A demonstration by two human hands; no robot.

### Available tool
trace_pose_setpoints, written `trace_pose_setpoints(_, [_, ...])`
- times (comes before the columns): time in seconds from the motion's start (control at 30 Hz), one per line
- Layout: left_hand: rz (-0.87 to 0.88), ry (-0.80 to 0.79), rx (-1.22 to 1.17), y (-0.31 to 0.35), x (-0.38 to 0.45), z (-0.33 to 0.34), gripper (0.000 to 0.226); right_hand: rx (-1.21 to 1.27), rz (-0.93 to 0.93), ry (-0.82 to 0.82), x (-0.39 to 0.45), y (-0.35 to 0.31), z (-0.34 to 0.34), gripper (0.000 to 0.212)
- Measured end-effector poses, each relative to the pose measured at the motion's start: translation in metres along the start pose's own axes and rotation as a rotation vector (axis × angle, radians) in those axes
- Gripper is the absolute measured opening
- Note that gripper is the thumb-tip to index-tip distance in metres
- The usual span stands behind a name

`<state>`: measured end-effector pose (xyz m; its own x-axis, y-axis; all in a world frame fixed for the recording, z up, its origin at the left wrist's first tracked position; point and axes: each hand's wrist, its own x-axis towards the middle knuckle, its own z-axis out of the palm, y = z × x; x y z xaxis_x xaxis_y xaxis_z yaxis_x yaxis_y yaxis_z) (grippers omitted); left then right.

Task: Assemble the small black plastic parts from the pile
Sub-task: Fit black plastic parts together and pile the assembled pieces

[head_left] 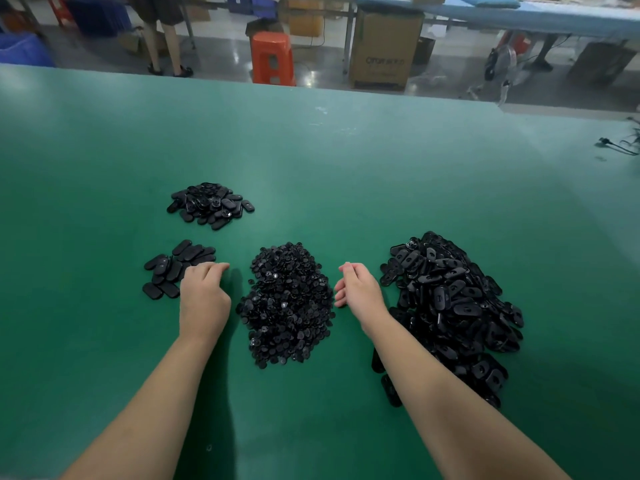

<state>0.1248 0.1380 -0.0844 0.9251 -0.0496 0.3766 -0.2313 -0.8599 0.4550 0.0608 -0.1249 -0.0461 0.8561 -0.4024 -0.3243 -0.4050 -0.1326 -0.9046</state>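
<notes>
A wide green worktop (346,150) is seen, its far edge running across the top of the view; beyond that edge a shiny grey floor is shown with an orange stool (273,58), a cardboard box (382,50), blue crates (24,50) at the far left and a blue-covered table (519,13) at the back. A person's legs (166,36) are visible on the floor near the far left. Four groups of black plastic parts are laid toward the near half of the worktop. A heap of tiny round pieces (287,303) is placed in the middle; a large heap of oblong shells (450,313) lies to its right, the shells pointing every way. Left of the middle heap, a small cluster of flat ovals (169,268) is laid with long axes mostly slanting toward the far right, and farther back a small mound of ovals (209,206) is piled without common direction. The left hand (204,299) is held between the cluster and the middle heap, fingers curled; whether anything is pinched cannot be told. The right hand (358,289) is held between the two heaps, fingers loosely curled, nothing seen in them.
</notes>
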Motion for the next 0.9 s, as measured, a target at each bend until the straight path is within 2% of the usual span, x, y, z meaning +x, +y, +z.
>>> trace_pose_setpoints(0.1, [0.048,0.020,0.010,0.000,-0.002,0.000,0.050,0.090,0.100,-0.078,0.002,-0.011,-0.006,0.028])
trace_pose_setpoints(0.2, [0.037,0.021,-0.039,0.001,-0.004,-0.003,0.035,0.017,0.056,-0.169,0.003,-0.023,-0.018,0.022])
trace_pose_setpoints(0.27, [0.028,0.008,-0.065,0.002,-0.006,-0.005,0.030,-0.239,-0.051,-0.253,0.004,-0.032,-0.032,0.016])
trace_pose_setpoints(0.37, [0.015,-0.007,-0.046,0.006,-0.009,-0.006,0.025,-0.864,-0.232,-0.450,0.003,-0.046,-0.057,0.007])
trace_pose_setpoints(0.43, [0.031,-0.011,-0.025,0.007,-0.011,-0.006,0.024,-1.145,-0.212,-0.582,-0.003,-0.051,-0.069,0.024])
trace_pose_setpoints(0.53, [0.041,-0.009,-0.014,0.006,-0.011,-0.006,0.027,-1.401,-0.150,-0.659,-0.011,-0.049,-0.074,0.059])
trace_pose_setpoints(0.6, [0.042,-0.011,-0.003,0.007,-0.011,-0.005,0.024,-1.464,-0.160,-0.684,-0.014,-0.043,-0.071,0.067])
trace_pose_setpoints(0.8, [0.045,-0.017,0.020,0.006,-0.011,-0.004,0.021,-1.498,-0.254,-0.619,-0.015,-0.032,-0.064,0.060])
trace_pose_setpoints(0.9, [0.050,-0.011,0.020,0.006,-0.012,-0.004,0.020,-1.461,-0.232,-0.620,-0.015,-0.032,-0.066,0.065])
